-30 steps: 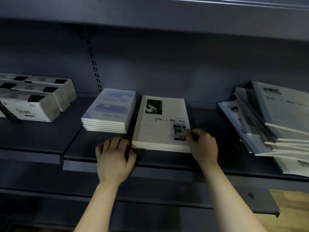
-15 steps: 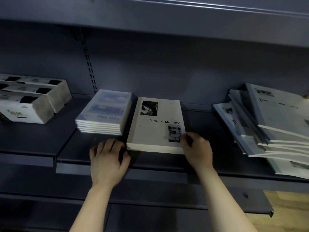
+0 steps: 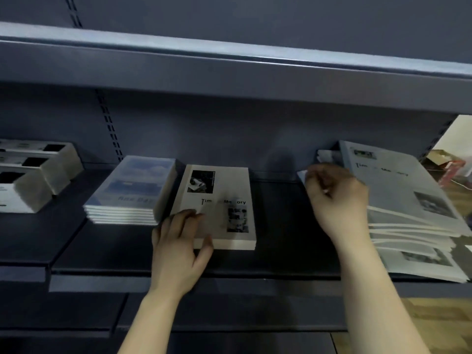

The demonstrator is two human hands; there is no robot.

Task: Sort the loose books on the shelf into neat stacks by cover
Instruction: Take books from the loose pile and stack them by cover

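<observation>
A: Head view, one entry; left hand lies on the grey stack mid-shelf; fingers laid flat on the cover, thumb against its front edge; gripping nothing, only steadying.

B: And the right hand?

A: At the left edge of the loose pile, far right on the shelf; fingers curled, pinching what looks like one book's edge; blur hides which book.

B: Blue stack?

A: Squared, just beside the grey stack; no hand on it.

B: Risk?

A: The pile is fanned and slanting; drawing out a lower book may send the upper ones sliding off the shelf front; a thin pinch could bend a cover or drag two books.
</observation>
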